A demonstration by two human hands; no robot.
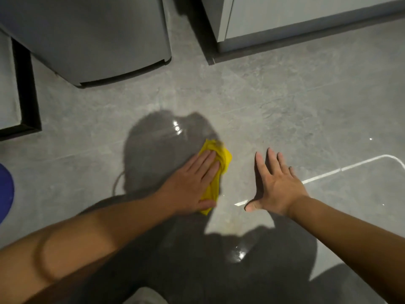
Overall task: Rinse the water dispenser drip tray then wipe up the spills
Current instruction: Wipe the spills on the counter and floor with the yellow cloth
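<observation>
A crumpled yellow cloth [221, 163] lies on the grey tiled floor [285, 102], in the middle of the view. My left hand [190, 183] presses flat on the cloth with straight fingers. My right hand [276, 185] rests flat on the floor to the right of the cloth, fingers spread, holding nothing. Wet glints [177, 127] shine on the floor just beyond the cloth, and another wet patch [240, 253] glistens near my body. The drip tray is not in view.
The grey base of an appliance [98, 51] stands at the upper left. A cabinet base [285, 25] runs along the upper right. A black-edged unit [24, 88] sits at the far left, and a blue object [5, 189] shows at the left edge.
</observation>
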